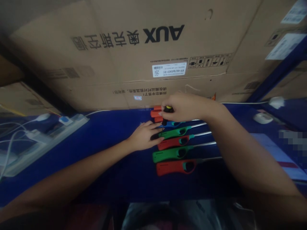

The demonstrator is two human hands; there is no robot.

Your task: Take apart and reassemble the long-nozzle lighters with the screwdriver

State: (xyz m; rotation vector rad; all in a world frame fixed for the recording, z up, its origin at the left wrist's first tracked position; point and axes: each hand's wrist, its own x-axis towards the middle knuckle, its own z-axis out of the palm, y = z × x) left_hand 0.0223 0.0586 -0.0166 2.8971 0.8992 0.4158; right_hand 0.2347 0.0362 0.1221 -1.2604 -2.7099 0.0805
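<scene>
Head view of a blue work surface (pixel 115 172) with a row of long-nosed lighters (pixel 176 143) lying side by side at its middle, coloured handles to the left and thin metal rods pointing right. From the near edge towards the far edge the handles read red lighter (pixel 172 167), green lighter (pixel 171 154), a second red, a second green and a blue lighter (pixel 174 124); beyond these, short orange-red ends (pixel 155 113) lie close to the back of the surface. The left hand (pixel 144 136) rests palm down with its fingers extended and relaxed, fingertips laid on the handle ends of the middle lighters, gripping nothing. The right hand (pixel 184 107) is at the far end of the row, fingers curled tight around a small black piece (pixel 168 109) with a yellow top, which stands just above the blue lighter; whether this piece belongs to a lighter cannot be told. Behind the row a large cardboard box (pixel 134 48) bearing inverted "AUX" lettering and a white label (pixel 169 69) lies against the back edge. A white power strip (pixel 48 137) with cables sits at the left, well apart from the hands, and a small white object (pixel 262 118) lies at the right.
</scene>
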